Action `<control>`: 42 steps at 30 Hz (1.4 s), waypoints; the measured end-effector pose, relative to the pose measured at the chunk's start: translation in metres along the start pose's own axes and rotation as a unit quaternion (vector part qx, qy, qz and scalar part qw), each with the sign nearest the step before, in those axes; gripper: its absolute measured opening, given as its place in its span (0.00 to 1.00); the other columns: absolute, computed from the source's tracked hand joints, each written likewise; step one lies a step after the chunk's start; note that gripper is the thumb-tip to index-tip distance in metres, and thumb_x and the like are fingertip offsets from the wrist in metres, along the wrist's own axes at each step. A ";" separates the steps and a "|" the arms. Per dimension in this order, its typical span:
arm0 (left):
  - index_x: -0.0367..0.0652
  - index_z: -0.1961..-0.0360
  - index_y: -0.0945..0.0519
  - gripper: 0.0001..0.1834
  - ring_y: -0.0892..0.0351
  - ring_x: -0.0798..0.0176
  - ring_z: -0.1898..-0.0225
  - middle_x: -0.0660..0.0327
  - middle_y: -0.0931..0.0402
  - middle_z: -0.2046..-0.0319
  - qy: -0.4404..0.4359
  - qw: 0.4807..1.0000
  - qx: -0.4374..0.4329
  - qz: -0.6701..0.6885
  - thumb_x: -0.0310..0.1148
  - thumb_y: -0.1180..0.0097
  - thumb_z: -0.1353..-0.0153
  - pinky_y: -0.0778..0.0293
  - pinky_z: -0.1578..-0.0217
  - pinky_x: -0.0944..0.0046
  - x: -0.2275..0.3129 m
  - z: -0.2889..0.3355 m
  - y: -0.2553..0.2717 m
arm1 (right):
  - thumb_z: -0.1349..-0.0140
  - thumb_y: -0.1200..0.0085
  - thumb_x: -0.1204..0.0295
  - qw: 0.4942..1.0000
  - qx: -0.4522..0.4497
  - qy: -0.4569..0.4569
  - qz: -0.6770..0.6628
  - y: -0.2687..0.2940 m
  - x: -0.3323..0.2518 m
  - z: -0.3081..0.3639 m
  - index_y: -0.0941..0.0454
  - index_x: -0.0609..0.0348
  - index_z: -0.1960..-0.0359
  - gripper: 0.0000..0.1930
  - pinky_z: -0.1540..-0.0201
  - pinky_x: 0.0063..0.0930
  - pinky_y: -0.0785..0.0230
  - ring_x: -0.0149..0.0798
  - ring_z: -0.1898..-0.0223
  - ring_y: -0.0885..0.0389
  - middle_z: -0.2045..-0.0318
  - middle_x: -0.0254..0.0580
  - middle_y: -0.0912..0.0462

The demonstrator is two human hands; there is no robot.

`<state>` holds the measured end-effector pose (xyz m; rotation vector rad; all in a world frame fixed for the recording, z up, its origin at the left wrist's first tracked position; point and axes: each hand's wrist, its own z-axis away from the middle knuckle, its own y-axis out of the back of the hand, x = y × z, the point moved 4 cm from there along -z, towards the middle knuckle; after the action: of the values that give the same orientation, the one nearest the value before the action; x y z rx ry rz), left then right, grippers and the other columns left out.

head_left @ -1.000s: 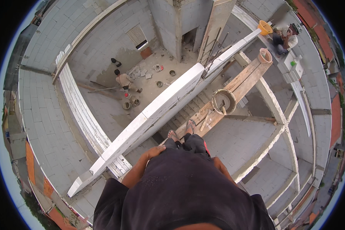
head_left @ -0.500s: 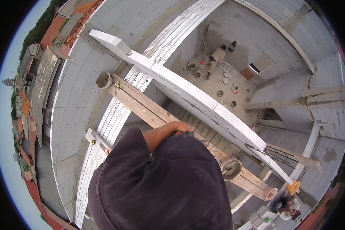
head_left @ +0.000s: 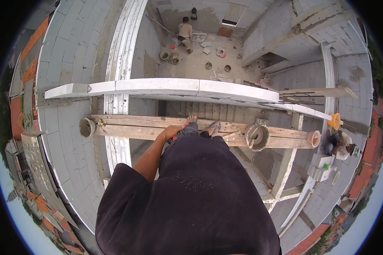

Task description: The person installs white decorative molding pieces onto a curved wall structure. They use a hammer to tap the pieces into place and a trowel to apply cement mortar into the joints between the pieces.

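Observation:
My left hand (head_left: 170,132) is low in front of my dark shirt, against something black and red (head_left: 174,138) beside my leg. Its fingers are mostly hidden, so I cannot make out whether it grips anything. My right hand does not show; my torso covers that side. Both my feet (head_left: 192,119) are on the wooden planks (head_left: 144,122), one of them in a sandal. Right of them on the planks stands a mortar bucket (head_left: 256,137) with a tool in it. A second bucket (head_left: 87,127) is at the left plank end, next to a small yellow tape measure (head_left: 100,122).
A white block wall (head_left: 157,85) runs across just beyond the planks. Far below, a person (head_left: 185,32) stands among buckets and broken blocks. To the right are a small pail (head_left: 314,138), an orange bucket (head_left: 335,121) and another person (head_left: 341,145). Drops open beside the planks.
My view has turned right, so the planks and block wall now lie nearly level across it. My left hand stays near my leg. The person below has straightened up.

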<state>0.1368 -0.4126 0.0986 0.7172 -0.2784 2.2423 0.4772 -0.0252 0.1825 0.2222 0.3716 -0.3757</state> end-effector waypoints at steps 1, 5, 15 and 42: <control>0.32 0.39 0.15 0.32 0.16 0.57 0.41 0.50 0.14 0.41 0.002 1.000 0.010 -0.007 0.53 0.47 0.24 0.26 0.39 0.59 0.004 0.002 0.001 | 0.29 0.46 0.75 1.000 0.011 0.001 -0.009 0.000 0.001 0.003 0.25 0.64 0.32 0.24 0.72 0.39 0.17 0.44 0.75 0.11 0.60 0.56 0.09; 0.30 0.40 0.17 0.29 0.16 0.55 0.40 0.49 0.14 0.41 -0.146 0.959 -0.011 -0.241 0.49 0.46 0.24 0.26 0.38 0.57 -0.022 -0.017 0.017 | 0.29 0.45 0.74 0.991 0.075 -0.026 -0.110 -0.009 0.007 0.028 0.23 0.65 0.33 0.23 0.70 0.36 0.16 0.43 0.71 0.11 0.59 0.54 0.11; 0.43 0.35 0.17 0.31 0.17 0.53 0.40 0.53 0.15 0.40 -0.040 0.963 -0.050 -0.260 0.55 0.39 0.28 0.22 0.42 0.55 0.039 -0.048 0.064 | 0.27 0.47 0.74 0.953 0.125 -0.086 -0.261 -0.108 0.104 0.058 0.25 0.62 0.31 0.23 0.70 0.40 0.15 0.43 0.71 0.11 0.58 0.52 0.11; 0.43 0.45 0.15 0.20 0.17 0.41 0.40 0.47 0.15 0.44 -0.301 0.767 -0.245 -0.511 0.38 0.40 0.36 0.22 0.41 0.51 0.113 -0.051 -0.069 | 0.26 0.44 0.70 0.938 0.190 -0.047 -0.286 0.013 0.117 -0.020 0.22 0.63 0.34 0.21 0.65 0.35 0.18 0.38 0.70 0.13 0.59 0.49 0.10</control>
<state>0.1021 -0.2769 0.1206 0.9585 -0.5808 0.8004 0.5769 -0.0451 0.1206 0.4737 0.2609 -1.0343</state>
